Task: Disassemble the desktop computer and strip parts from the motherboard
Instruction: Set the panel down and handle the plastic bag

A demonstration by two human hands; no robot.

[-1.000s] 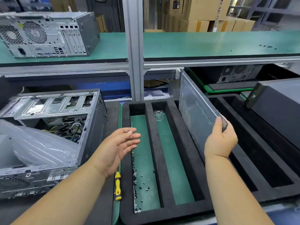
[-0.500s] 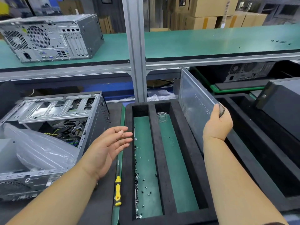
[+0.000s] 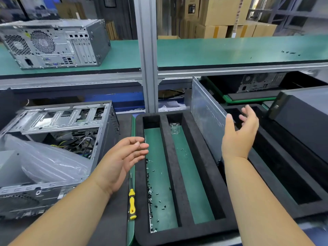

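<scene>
An opened desktop case (image 3: 58, 139) lies at the left with cables showing inside and a clear plastic bag (image 3: 46, 160) over its front part. Its grey metal side panel (image 3: 206, 118) stands on edge in the right foam tray, leaning against the tray wall. My right hand (image 3: 237, 135) hovers just right of the panel, fingers spread, touching nothing I can see. My left hand (image 3: 124, 158) is open, palm up, between the case and the black foam tray (image 3: 177, 157). A yellow-handled screwdriver (image 3: 132, 203) lies at the tray's left edge.
Several small black screws lie in the tray's left slot, and a clear plastic piece (image 3: 174, 128) in the middle slot. A second foam tray (image 3: 284, 174) sits right, with a dark box (image 3: 305, 118) beyond it. Another computer (image 3: 53, 43) stands on the green upper shelf behind a metal post (image 3: 148, 50).
My right hand has let go of the side panel and opened; the panel now stands by itself in the tray. My left hand stayed open and shifted slightly.
</scene>
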